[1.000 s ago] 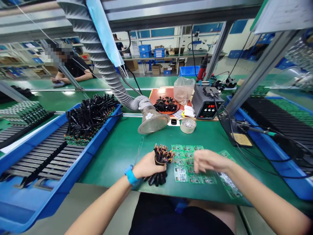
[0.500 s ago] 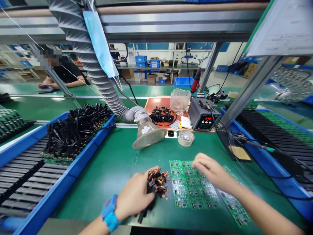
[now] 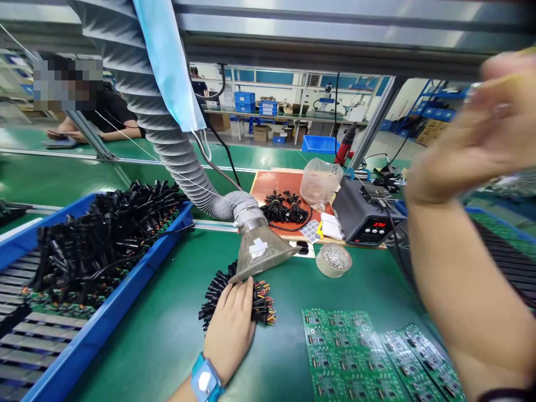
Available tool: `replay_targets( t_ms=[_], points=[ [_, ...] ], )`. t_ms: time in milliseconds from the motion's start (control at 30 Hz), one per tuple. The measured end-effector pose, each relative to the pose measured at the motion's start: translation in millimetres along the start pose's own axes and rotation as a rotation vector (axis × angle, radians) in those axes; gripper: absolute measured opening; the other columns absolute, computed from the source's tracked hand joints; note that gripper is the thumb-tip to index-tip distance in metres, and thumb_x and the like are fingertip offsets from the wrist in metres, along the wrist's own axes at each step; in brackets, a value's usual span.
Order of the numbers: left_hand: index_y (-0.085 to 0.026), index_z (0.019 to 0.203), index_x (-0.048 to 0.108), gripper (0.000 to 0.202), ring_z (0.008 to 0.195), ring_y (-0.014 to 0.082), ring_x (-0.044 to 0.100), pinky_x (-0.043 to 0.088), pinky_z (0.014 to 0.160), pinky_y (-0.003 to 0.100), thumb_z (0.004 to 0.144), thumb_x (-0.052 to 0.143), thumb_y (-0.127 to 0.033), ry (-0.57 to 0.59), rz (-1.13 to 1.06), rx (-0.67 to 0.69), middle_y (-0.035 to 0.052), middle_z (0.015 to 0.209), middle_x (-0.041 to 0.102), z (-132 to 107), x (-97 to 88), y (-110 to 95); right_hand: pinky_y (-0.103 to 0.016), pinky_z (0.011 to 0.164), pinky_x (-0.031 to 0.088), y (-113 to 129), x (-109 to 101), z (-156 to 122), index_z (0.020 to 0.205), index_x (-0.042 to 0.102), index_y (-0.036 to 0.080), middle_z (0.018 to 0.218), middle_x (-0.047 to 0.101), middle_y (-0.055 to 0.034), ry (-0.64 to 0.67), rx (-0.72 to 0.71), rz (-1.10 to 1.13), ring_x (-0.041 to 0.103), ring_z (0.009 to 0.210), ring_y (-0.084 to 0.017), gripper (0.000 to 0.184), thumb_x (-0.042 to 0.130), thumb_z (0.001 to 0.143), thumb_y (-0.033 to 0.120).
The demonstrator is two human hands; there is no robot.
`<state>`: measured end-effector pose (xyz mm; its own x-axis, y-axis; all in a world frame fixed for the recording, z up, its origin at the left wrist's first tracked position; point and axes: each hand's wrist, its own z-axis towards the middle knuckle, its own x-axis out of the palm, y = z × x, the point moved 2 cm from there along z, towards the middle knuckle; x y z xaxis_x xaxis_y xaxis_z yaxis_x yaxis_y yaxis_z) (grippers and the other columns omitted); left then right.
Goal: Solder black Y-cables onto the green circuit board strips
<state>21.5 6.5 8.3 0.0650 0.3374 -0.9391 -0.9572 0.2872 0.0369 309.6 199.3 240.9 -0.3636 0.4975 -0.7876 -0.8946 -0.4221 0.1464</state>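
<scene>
My left hand (image 3: 231, 321), with a blue watch (image 3: 206, 379) on the wrist, lies over a spread of short black cables (image 3: 215, 293) with red, yellow and orange wire ends. Its fingers are stretched out flat on top of them, pointing toward the fume hood. Up at the right edge, my right hand (image 3: 481, 131) is raised above the bench, blurred and partly cut off; whether it holds anything is unclear. Green circuit boards (image 3: 345, 357) lie in a panel on the green bench, with narrower board strips (image 3: 414, 363) beside it, below my right forearm.
A fume hood (image 3: 262, 251) hangs low, just beyond the cables. A blue tray (image 3: 121, 312) on the left holds many cabled boards. Behind the boards are a round tin (image 3: 334, 261), a soldering station (image 3: 371, 218), a plastic bag (image 3: 320, 181) and tied cables (image 3: 285, 206). A co-worker (image 3: 109, 111) sits opposite.
My left hand has moved forward, and the cables it gripped now lie spread beneath it near the hood. My right hand has lifted from over the boards to the upper right. The view has shifted.
</scene>
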Motion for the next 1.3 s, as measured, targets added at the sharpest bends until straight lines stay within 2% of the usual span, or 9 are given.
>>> replay_targets(
  t_ms=[67,233,433,600,867,1033,1100,1200,1300],
  points=[
    [-0.004,0.133,0.037,0.064,0.115,0.0288,0.048,0.035,0.104,0.045,0.071,0.048,-0.01,-0.027,-0.027,-0.031,0.0166,0.12,0.054,0.9,-0.3,1.1,-0.045,0.102,0.036,-8.5,32.8,16.4,0.126,0.047,0.024,0.131,0.047,-0.0105,-0.137,0.111,0.041,0.031,0.132,-0.022,0.061,-0.002,0.093,0.037],
    [-0.008,0.136,0.032,0.067,0.109,0.0299,0.049,0.04,0.099,0.048,0.072,0.05,-0.008,-0.035,-0.084,-0.11,0.016,0.11,0.053,4.7,-2.7,3.1,-0.045,0.092,0.044,-17.7,95.1,-10.6,0.117,0.052,0.016,0.115,0.058,-0.0104,0.081,0.081,0.08,0.056,0.104,-0.021,0.041,0.048,0.088,0.043],
    [-0.01,0.131,0.041,0.052,0.111,0.0271,0.051,0.042,0.099,0.047,0.082,0.051,-0.024,0.058,-0.355,0.052,0.0159,0.117,0.053,2.9,-13.8,22.7,-0.039,0.094,0.047,22.3,88.3,-175.0,0.116,0.055,0.024,0.116,0.061,-0.0058,0.395,-0.01,0.164,0.057,0.107,-0.019,0.038,0.037,0.091,0.046],
    [-0.016,0.098,0.066,0.029,0.1,0.0233,0.061,0.05,0.09,0.041,0.09,0.041,-0.026,0.057,-0.314,0.082,0.0111,0.106,0.065,1.7,-17.8,40.0,-0.071,0.1,0.021,85.1,92.1,-300.3,0.133,0.041,0.029,0.142,0.035,-0.0128,0.567,-0.007,0.107,0.028,0.131,-0.041,0.066,0.044,0.078,0.066],
    [-0.017,0.098,0.058,0.02,0.087,0.0207,0.065,0.052,0.08,0.034,0.086,0.05,-0.032,-0.173,-0.367,-0.088,0.0088,0.095,0.069,-2.4,-41.0,53.4,-0.072,0.102,0.006,79.1,87.5,-331.0,0.138,0.029,0.032,0.148,0.024,-0.0064,0.632,-0.054,0.136,0.015,0.136,-0.04,0.062,0.034,0.085,0.062],
    [-0.017,0.105,0.045,0.026,0.076,0.018,0.065,0.052,0.075,0.035,0.084,0.051,-0.032,-0.514,-1.018,-0.436,0.0025,0.077,0.066,-8.7,-61.2,21.3,-0.069,0.105,0.004,60.2,71.6,-341.4,0.135,0.034,0.034,0.147,0.027,-0.0029,0.682,-0.134,0.217,0.014,0.137,-0.037,0.059,0.04,0.083,0.061],
    [-0.016,0.112,0.045,0.031,0.063,0.0135,0.062,0.052,0.07,0.032,0.085,0.051,-0.032,-0.309,-1.36,-0.516,-0.0025,0.066,0.061,-12.3,-60.0,-16.5,-0.068,0.106,0.004,58.7,62.8,-342.1,0.134,0.037,0.033,0.147,0.027,-0.0034,0.663,-0.127,0.279,0.014,0.137,-0.036,0.058,0.045,0.082,0.059],
    [-0.013,0.116,0.047,0.039,0.056,0.0125,0.061,0.053,0.064,0.032,0.084,0.055,-0.035,0.345,-1.731,-0.616,-0.0001,0.07,0.062,-22.7,-51.3,-84.4,-0.062,0.11,0.008,63.9,46.8,-334.0,0.126,0.047,0.03,0.141,0.038,-0.0043,0.514,0.049,0.515,0.026,0.135,-0.03,0.046,0.051,0.084,0.048],
    [-0.012,0.111,0.049,0.043,0.066,0.0158,0.065,0.054,0.07,0.034,0.08,0.063,-0.038,0.552,-1.886,-0.601,0.0039,0.077,0.064,-32.7,-49.6,-128.2,-0.05,0.107,0.031,73.9,33.8,-321.2,0.11,0.058,0.027,0.119,0.057,-0.0048,0.345,0.308,0.771,0.049,0.117,-0.021,0.027,0.048,0.087,0.037]
  ],
)
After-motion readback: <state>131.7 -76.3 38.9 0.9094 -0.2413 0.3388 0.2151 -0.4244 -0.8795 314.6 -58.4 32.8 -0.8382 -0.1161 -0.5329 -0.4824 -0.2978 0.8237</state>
